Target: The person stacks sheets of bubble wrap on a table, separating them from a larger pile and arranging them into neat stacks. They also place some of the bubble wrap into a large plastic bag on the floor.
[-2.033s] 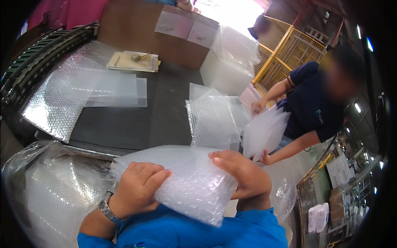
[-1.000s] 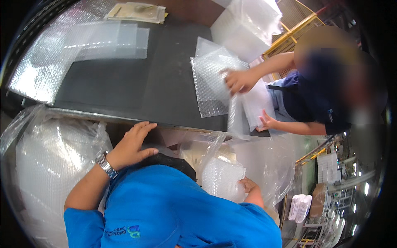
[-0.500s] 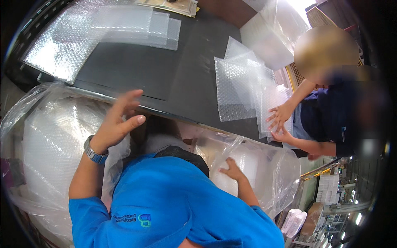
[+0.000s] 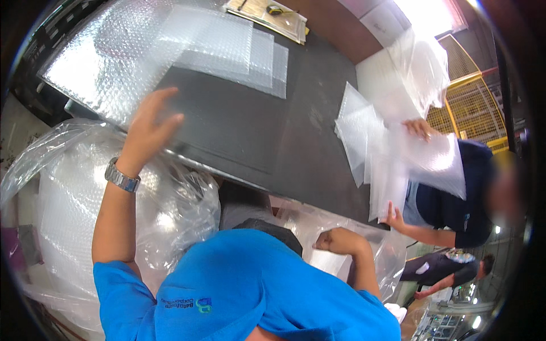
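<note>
Left hand (image 4: 149, 126) open, reaching over the bench (image 4: 239, 125) toward bubble sheets (image 4: 170, 40); right hand (image 4: 335, 240) fisted inside a bag (image 4: 318, 227), sheets yet unbagged.

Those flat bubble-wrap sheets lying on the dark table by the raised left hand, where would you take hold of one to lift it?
Probably at the near edge of the bubble-wrap sheets, coming from the person's side, where the left hand hovers open. They lie flat and overlapping on the dark table, so only an edge or corner offers something to pinch; the middle lies flat against the tabletop.
</note>
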`<state>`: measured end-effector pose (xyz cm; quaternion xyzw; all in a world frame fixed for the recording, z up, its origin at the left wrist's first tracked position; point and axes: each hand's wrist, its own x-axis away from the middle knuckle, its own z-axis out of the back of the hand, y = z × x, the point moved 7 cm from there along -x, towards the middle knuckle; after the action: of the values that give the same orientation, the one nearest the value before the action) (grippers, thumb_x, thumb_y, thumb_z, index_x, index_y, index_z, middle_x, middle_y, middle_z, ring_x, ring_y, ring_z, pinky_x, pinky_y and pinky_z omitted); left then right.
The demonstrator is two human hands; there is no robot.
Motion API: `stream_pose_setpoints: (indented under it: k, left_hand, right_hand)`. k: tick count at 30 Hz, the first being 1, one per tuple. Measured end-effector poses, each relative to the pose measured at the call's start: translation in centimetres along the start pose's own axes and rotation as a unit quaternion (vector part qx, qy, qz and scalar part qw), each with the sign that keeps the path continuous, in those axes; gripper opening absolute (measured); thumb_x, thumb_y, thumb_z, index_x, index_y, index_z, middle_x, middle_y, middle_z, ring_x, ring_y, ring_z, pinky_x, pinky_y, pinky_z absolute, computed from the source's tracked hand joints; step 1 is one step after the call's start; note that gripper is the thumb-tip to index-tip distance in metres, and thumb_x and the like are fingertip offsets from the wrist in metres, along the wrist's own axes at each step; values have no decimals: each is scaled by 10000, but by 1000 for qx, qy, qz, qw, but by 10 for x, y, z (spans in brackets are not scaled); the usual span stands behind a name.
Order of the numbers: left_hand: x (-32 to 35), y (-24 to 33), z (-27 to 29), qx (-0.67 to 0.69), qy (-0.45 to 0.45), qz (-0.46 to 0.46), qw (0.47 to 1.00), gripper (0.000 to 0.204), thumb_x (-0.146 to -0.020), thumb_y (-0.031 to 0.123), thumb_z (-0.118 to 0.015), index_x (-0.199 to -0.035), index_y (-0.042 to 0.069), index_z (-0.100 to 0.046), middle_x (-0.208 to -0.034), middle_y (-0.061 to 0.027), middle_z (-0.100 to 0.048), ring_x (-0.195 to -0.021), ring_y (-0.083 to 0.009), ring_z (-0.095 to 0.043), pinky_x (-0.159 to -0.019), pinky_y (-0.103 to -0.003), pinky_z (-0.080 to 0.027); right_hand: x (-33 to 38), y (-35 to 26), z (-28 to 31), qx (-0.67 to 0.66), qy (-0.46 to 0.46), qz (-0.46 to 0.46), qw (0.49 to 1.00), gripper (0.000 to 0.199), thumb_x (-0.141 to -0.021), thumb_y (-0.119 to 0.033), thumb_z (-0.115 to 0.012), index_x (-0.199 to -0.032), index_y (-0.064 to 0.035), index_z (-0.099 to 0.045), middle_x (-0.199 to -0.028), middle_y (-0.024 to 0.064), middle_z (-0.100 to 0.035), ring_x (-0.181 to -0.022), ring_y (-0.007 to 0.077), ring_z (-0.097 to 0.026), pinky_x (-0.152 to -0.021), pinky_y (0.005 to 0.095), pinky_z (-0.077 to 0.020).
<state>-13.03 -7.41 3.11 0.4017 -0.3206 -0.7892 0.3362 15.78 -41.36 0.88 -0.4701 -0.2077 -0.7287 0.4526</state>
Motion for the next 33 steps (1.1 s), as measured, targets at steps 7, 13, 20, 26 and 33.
stream_pose_setpoints:
  k: [7, 13, 20, 26, 33]
  left_hand:
    - [-7, -29, -21, -28, 10, 6, 1000, 348, -770, 139, -606, -1102, 62, -540, -777, -72, -525, -601, -188, -489, -560, -291, -404]
    - [-13, -29, -18, -13, -1, 46, 999, 238, -753, 124, -608, -973, 39, -575, -678, -89, -524, -579, -224, -525, -524, -312, -414]
    - [-15, -31, -20, -48, -2, 44, 998, 138, -753, 96, -600, -882, 47, -583, -627, -83, -520, -524, -243, -516, -470, -335, -402]
    - [-11, -25, -27, -102, -5, -21, 995, 106, -721, 70, -592, -826, 65, -583, -603, -80, -491, -510, -259, -482, -479, -365, -380]
    - [-8, -19, -27, -112, 10, -54, 992, 84, -722, 62, -580, -805, 63, -583, -626, -83, -509, -530, -259, -496, -492, -365, -389]
  right_hand:
    - [-37, -63, 79, 24, 391, 154, 907, 568, -788, -412, -571, -1241, -93, -447, -1311, 193, -347, -1229, 364, -311, -1005, 492, -227]
    - [-87, -79, 83, 66, 485, 121, 864, 555, -775, -432, -536, -1240, -138, -456, -1326, 187, -329, -1250, 357, -273, -1002, 545, -131]
    - [-88, -78, 87, 61, 490, 120, 861, 509, -765, -426, -528, -1192, -150, -500, -1288, 173, -377, -1220, 340, -318, -996, 528, -145]
    - [-88, -77, 86, 50, 492, 109, 862, 495, -763, -422, -536, -1185, -164, -516, -1289, 153, -378, -1223, 318, -318, -1002, 529, -133]
    - [-83, -81, 90, 58, 504, 108, 855, 506, -762, -394, -551, -1216, -176, -497, -1283, 145, -389, -1218, 311, -329, -996, 535, -155]
